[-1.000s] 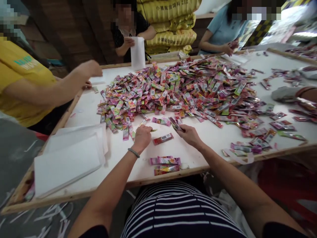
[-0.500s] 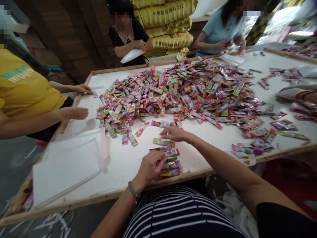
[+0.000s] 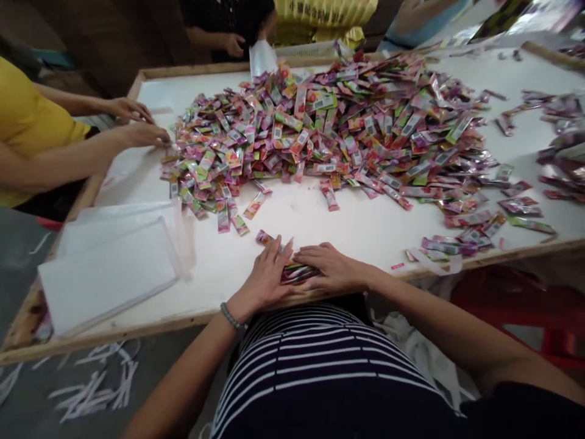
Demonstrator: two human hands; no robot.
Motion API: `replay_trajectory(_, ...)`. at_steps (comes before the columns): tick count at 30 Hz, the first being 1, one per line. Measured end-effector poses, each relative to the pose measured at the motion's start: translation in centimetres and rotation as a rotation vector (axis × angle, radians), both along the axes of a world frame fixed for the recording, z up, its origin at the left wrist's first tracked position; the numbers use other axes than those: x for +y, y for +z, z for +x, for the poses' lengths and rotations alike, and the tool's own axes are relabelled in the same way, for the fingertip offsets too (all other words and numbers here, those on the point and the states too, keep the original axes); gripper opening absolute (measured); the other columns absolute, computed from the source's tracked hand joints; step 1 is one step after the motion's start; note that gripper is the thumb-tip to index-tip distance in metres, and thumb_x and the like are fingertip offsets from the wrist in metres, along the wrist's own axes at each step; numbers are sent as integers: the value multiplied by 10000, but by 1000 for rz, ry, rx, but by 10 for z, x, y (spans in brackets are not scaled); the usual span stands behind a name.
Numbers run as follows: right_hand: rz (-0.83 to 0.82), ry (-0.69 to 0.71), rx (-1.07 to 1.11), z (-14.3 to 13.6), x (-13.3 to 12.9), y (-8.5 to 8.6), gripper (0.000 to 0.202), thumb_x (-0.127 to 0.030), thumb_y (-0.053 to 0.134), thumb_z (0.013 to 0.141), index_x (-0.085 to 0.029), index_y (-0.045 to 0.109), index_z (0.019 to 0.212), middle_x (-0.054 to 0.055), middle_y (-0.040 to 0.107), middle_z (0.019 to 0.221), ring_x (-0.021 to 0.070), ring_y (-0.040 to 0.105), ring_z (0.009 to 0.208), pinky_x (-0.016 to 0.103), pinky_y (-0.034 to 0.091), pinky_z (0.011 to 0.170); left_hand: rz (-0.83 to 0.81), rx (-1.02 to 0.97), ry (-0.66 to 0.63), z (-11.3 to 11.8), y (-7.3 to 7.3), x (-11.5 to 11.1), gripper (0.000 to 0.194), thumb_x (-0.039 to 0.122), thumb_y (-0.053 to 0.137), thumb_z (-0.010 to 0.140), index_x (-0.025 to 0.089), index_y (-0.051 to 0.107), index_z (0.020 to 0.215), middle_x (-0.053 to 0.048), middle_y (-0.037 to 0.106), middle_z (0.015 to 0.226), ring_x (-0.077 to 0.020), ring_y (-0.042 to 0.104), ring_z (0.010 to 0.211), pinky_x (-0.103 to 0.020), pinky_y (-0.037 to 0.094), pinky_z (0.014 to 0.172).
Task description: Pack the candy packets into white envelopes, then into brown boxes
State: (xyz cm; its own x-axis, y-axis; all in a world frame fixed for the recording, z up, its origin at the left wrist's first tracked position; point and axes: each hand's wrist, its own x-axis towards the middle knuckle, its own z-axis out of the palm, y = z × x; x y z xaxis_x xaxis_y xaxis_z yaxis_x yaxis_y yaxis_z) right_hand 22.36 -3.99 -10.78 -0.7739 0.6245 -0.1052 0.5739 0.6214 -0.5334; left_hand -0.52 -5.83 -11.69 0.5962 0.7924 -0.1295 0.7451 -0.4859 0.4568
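Near the table's front edge, my left hand [image 3: 267, 272] and my right hand [image 3: 336, 268] press in from both sides on a small bunch of candy packets [image 3: 299, 275]. The packets are narrow, shiny, pink, green and purple, and they lie close together between my palms. My fingers cover much of the bunch. One purple packet [image 3: 264, 237] pokes out just beyond my left fingertips. Farther back, a large heap of the same packets [image 3: 315, 131] spreads across the white table [image 3: 219, 268].
Clear plastic bags or sheets [image 3: 109, 274] are stacked on the left. Loose packets [image 3: 457, 244] lie to the right beside a white strip [image 3: 439, 262]. A co-worker in a yellow shirt [image 3: 41, 134] handles something at the left edge. Two more people stand across the table. A red stool [image 3: 498, 305] is below.
My hands have come together around the packets that lay in a row, gathering them into a bunch at the edge. The view has tilted down. The yellow-shirted person's hands have come closer together.
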Motion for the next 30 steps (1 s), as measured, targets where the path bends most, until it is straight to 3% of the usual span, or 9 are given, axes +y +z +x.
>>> replay_trajectory(4,11,-6,-44,4,-24,-3,838,-659,517,867,-159,315,1509,173,334,1536,302,335,1392,471,280,1098,39,1,-67,4,2,3,812,527,631,821,118,352,1464,-209,416,1477,-335,341,1396,-493,316,1140)
replay_trajectory(9,41,-31,-93,0,-20,-5,632,-475,532,926,-184,397,1471,132,417,1494,318,320,1387,498,309,1085,177,48,-69,-8,10,37,485,256,507,915,172,478,1392,-150,455,1458,-276,417,1325,-451,355,1105)
replay_trajectory(12,50,-28,-82,-2,-17,-5,535,-363,532,931,-200,453,1435,129,466,1454,292,410,1313,487,359,1047,181,178,-121,-11,11,64,349,184,526,887,194,623,1222,-110,634,1204,-257,522,1146,-392,408,1019)
replay_trajectory(16,64,-17,-86,-1,-15,-4,548,-314,563,904,-198,459,1430,139,490,1426,284,434,1290,482,372,1028,232,266,124,0,15,83,259,199,501,901,148,647,1110,-124,650,1026,-263,547,1049,-374,427,950)
replay_trajectory(19,107,13,-90,5,-11,-2,643,-353,571,899,-214,361,1490,141,427,1479,301,382,1343,492,336,1048,325,217,234,9,25,72,397,272,587,865,134,578,1237,-153,597,1162,-317,504,1141,-452,404,985)
replay_trajectory(22,140,106,-73,8,-4,-6,682,-363,538,918,-265,255,1531,120,390,1512,289,374,1358,482,331,1048,252,91,133,9,33,43,500,370,647,837,132,558,1267,-140,603,1193,-295,528,1140,-437,425,992)
replay_trajectory(25,193,131,-36,4,4,-15,681,-342,512,929,-239,227,1538,132,413,1493,268,413,1331,443,375,1014,170,23,85,-4,37,13,408,335,607,874,126,588,1225,-117,649,1153,-248,570,1098,-369,461,972)
replay_trajectory(27,243,80,-21,-2,8,-20,666,-303,523,912,-198,275,1521,151,450,1457,279,437,1305,434,408,985,232,30,251,-23,43,1,320,284,551,906,137,614,1183,-105,664,1133,-233,591,1072,-352,474,957)
replay_trajectory(30,320,7,15,-11,6,-26,609,-228,514,888,-167,362,1475,155,539,1358,289,516,1197,433,461,933,390,166,706,-64,56,-1,288,238,428,941,133,651,1090,-122,673,1094,-230,628,1003,-350,494,906)
